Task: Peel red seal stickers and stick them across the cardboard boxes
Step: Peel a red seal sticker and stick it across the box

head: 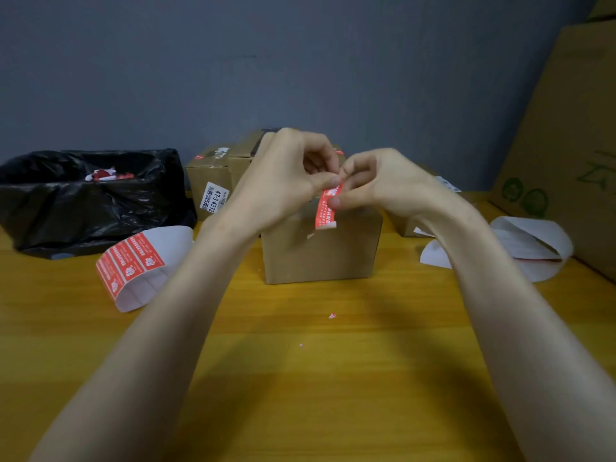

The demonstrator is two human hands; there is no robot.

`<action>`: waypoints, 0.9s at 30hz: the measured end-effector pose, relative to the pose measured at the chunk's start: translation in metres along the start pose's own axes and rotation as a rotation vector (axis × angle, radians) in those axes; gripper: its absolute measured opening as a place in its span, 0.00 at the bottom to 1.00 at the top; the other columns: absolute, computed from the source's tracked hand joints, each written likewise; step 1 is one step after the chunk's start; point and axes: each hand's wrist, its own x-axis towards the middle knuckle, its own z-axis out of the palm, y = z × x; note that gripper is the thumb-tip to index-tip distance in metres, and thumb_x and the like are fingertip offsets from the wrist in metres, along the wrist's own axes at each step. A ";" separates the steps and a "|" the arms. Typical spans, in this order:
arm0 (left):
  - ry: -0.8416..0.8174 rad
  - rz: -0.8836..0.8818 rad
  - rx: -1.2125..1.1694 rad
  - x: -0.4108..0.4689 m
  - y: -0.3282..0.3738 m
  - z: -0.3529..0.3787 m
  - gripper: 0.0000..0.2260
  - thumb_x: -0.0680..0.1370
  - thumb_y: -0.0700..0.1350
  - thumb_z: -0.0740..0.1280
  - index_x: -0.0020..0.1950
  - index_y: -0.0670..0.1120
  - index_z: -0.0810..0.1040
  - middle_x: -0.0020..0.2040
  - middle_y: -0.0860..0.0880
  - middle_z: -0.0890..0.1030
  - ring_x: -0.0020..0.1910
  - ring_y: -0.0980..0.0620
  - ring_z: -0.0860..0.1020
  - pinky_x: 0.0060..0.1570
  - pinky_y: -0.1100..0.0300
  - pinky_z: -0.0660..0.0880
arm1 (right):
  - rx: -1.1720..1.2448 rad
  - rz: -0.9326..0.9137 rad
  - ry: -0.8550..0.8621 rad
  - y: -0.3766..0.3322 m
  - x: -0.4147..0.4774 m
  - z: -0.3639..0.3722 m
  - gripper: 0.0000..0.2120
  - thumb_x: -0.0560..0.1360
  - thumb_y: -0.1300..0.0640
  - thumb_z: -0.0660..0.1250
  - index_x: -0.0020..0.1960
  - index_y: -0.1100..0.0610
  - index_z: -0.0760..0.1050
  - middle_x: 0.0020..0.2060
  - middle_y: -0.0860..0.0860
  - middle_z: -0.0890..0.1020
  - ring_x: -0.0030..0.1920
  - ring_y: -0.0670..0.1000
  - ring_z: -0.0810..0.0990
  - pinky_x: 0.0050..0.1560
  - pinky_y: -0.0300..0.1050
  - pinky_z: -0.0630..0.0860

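Both hands meet above the cardboard box, which stands near the middle of the bench, toward its far edge. The left hand and right hand each pinch the top end of 1 red seal sticker between thumb and fingers. The strip hangs down in front of the box's near face; whether it touches the card cannot be told. Holding it by 1 end keeps the adhesive off the skin and, in my judgement, lets the fingers work the backing loose before the strip is laid across the box top.

The sticker is a narrow red strip with white print and a pale lower end, slightly curled.

A curled sheet of stickers lies toward the left edge, within reach of the left hand. Spent white backing paper lies toward the right edge. A black-lined bin sits at the far left corner, holding red and white scraps. More boxes stand along the far edge.
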 end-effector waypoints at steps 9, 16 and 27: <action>0.108 0.087 -0.160 0.000 0.014 -0.010 0.04 0.68 0.41 0.72 0.38 0.46 0.78 0.34 0.55 0.79 0.35 0.60 0.78 0.39 0.68 0.75 | 0.134 0.094 0.071 0.014 0.002 -0.001 0.17 0.61 0.57 0.79 0.47 0.55 0.78 0.41 0.56 0.83 0.48 0.56 0.82 0.63 0.57 0.72; 0.160 -0.087 -0.312 0.001 -0.002 -0.012 0.10 0.69 0.35 0.74 0.40 0.47 0.75 0.37 0.50 0.79 0.39 0.55 0.79 0.44 0.62 0.78 | 0.173 0.044 -0.007 0.009 0.002 0.004 0.08 0.76 0.65 0.64 0.45 0.58 0.81 0.41 0.51 0.83 0.44 0.46 0.82 0.47 0.37 0.78; 0.228 -0.324 -0.572 -0.004 -0.007 -0.008 0.02 0.72 0.37 0.71 0.42 0.43 0.80 0.43 0.46 0.84 0.41 0.54 0.81 0.40 0.65 0.77 | 0.346 0.140 0.074 0.001 0.001 0.012 0.07 0.69 0.70 0.70 0.41 0.60 0.76 0.35 0.53 0.82 0.36 0.48 0.82 0.39 0.39 0.81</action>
